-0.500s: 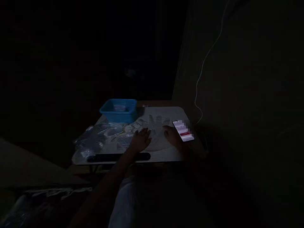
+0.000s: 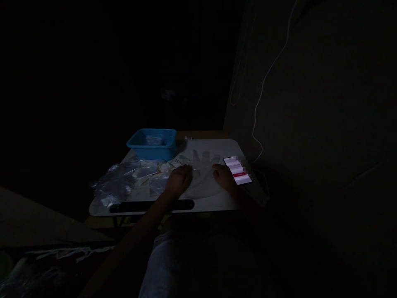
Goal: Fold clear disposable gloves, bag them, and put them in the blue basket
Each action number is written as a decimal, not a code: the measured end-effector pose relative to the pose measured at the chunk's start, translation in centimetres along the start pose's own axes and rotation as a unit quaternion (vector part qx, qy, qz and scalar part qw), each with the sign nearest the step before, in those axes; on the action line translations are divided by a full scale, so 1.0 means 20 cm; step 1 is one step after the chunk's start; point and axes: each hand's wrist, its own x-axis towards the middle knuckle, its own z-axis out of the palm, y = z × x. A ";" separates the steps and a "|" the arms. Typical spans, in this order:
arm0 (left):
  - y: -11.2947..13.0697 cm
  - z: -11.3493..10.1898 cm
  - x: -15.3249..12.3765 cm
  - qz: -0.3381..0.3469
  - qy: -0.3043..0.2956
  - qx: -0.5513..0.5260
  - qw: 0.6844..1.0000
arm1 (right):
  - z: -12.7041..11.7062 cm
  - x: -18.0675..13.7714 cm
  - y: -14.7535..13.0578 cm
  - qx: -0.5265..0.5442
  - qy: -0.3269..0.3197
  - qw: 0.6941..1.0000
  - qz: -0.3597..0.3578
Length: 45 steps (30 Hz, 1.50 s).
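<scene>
The scene is very dark. My left hand (image 2: 177, 180) rests on a clear plastic glove (image 2: 201, 169) spread flat on a small white table (image 2: 217, 198), its fingers lying down on the glove's left edge. My right hand (image 2: 223, 176) presses on the glove's right side, close to a lit phone (image 2: 238, 170). Its fingers are dim; they look curled on the plastic. A heap of clear plastic bags (image 2: 124, 184) lies to the left of my left hand.
A blue plastic tub (image 2: 152, 143) stands at the table's back left. A black strip (image 2: 151, 205) runs along the table's front edge. A white cable (image 2: 263, 87) hangs down the wall at the right. More plastic lies on the floor at lower left (image 2: 62, 253).
Both hands have shifted slightly left and up in the picture along with the whole view; they stay on the glove. Nothing was picked up or let go.
</scene>
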 end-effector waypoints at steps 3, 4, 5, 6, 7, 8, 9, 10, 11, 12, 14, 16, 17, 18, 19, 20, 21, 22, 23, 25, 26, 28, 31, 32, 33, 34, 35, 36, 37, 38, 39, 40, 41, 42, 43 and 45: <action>-0.01 0.00 0.06 0.008 -0.017 0.027 0.999 | 0.00 0.00 0.00 -0.016 0.002 1.000 0.004; -0.01 0.00 0.08 0.010 -0.025 0.037 0.999 | -0.01 0.00 -0.01 -0.023 0.001 1.000 0.007; -0.02 0.00 0.10 0.011 -0.033 0.047 0.998 | -0.01 0.00 -0.01 -0.030 -0.001 0.999 0.012; -0.02 0.01 0.11 0.010 -0.039 0.056 0.998 | -0.02 0.00 -0.01 -0.036 -0.001 0.999 0.018; -0.03 0.02 0.12 0.006 -0.045 0.064 0.997 | -0.02 0.00 -0.01 -0.040 0.001 0.999 0.024; -0.03 0.04 0.13 -0.002 -0.050 0.069 0.996 | -0.02 0.00 -0.01 -0.042 0.003 0.999 0.029; -0.04 0.05 0.13 -0.015 -0.054 0.072 0.996 | -0.03 0.00 -0.01 -0.043 0.007 0.999 0.030; -0.04 0.06 0.13 -0.030 -0.057 0.075 0.995 | -0.03 0.00 -0.02 -0.041 0.010 0.999 0.028; -0.04 0.07 0.12 -0.046 -0.061 0.079 0.994 | -0.03 0.00 -0.02 -0.040 0.012 0.999 0.023; -0.04 0.08 0.12 -0.061 -0.064 0.083 0.993 | -0.02 0.00 -0.02 -0.039 0.012 0.999 0.016; -0.04 0.09 0.10 -0.078 -0.074 0.097 0.990 | -0.02 -0.01 -0.02 -0.033 0.011 0.999 -0.004; -0.03 0.09 0.10 -0.085 -0.092 0.109 0.986 | -0.01 -0.01 -0.02 -0.025 0.011 0.999 -0.025; -0.03 0.09 0.10 -0.087 -0.103 0.113 0.984 | -0.01 -0.01 -0.01 -0.021 0.012 0.999 -0.033; -0.03 0.09 0.10 -0.090 -0.112 0.115 0.983 | 0.00 -0.01 -0.01 -0.018 0.012 0.999 -0.037; -0.03 0.10 0.10 -0.093 -0.118 0.115 0.982 | 0.00 -0.01 -0.01 -0.017 0.013 0.999 -0.038; -0.03 0.10 0.10 -0.095 -0.119 0.113 0.982 | 0.00 -0.01 -0.01 -0.018 0.014 0.999 -0.037; -0.03 0.10 0.10 -0.095 -0.114 0.110 0.983 | 0.00 -0.01 -0.01 -0.019 0.015 0.999 -0.034; -0.04 0.11 0.10 -0.094 -0.102 0.105 0.985 | 0.00 -0.01 -0.01 -0.021 0.016 0.999 -0.032; -0.04 0.11 0.10 -0.090 -0.088 0.098 0.987 | 0.01 -0.01 -0.01 -0.021 0.018 0.999 -0.029; -0.05 0.12 0.09 -0.083 -0.057 0.085 0.991 | 0.01 -0.01 0.00 -0.019 0.019 0.999 -0.023; -0.05 0.12 0.09 -0.080 -0.045 0.079 0.993 | 0.01 -0.01 0.00 -0.016 0.019 0.999 -0.020; -0.05 0.12 0.09 -0.076 -0.036 0.069 0.994 | 0.02 -0.01 0.00 -0.010 0.021 1.000 -0.010; -0.05 0.10 0.08 -0.063 -0.045 0.060 0.995 | 0.03 -0.02 0.01 0.011 0.038 0.999 0.010; -0.05 0.10 0.08 -0.051 -0.050 0.059 0.996 | 0.04 -0.02 0.02 0.022 0.047 0.999 0.016; -0.05 0.09 0.08 -0.039 -0.055 0.057 0.996 | 0.05 -0.03 0.02 0.035 0.057 0.998 0.021; -0.05 0.09 0.08 -0.027 -0.059 0.056 0.996 | 0.05 -0.03 0.03 0.051 0.068 0.996 0.024; -0.05 0.09 0.08 -0.020 -0.064 0.055 0.996 | 0.05 -0.03 0.03 0.070 0.078 0.994 0.024; -0.04 0.08 0.08 -0.017 -0.071 0.055 0.996 | 0.05 -0.03 0.04 0.090 0.088 0.992 0.023; -0.04 0.08 0.08 -0.019 -0.079 0.056 0.995 | 0.05 -0.03 0.04 0.112 0.099 0.989 0.022; -0.04 0.08 0.08 -0.024 -0.088 0.058 0.994 | 0.05 -0.02 0.05 0.134 0.106 0.985 0.022; -0.05 0.08 0.08 -0.029 -0.096 0.061 0.993 | 0.04 -0.02 0.05 0.156 0.112 0.981 0.027; -0.05 0.08 0.09 -0.032 -0.104 0.063 0.992 | 0.03 -0.02 0.05 0.178 0.115 0.977 0.036; -0.04 0.08 0.09 -0.035 -0.111 0.065 0.991 | 0.02 -0.01 0.05 0.199 0.118 0.972 0.051; -0.04 0.08 0.09 -0.037 -0.116 0.066 0.990 | 0.02 -0.01 0.05 0.220 0.119 0.966 0.067; -0.04 0.08 0.09 -0.039 -0.120 0.068 0.990 | 0.01 0.00 0.05 0.241 0.118 0.960 0.082; -0.04 0.07 0.10 -0.038 -0.124 0.069 0.989 | 0.02 0.01 0.04 0.273 0.122 0.948 0.104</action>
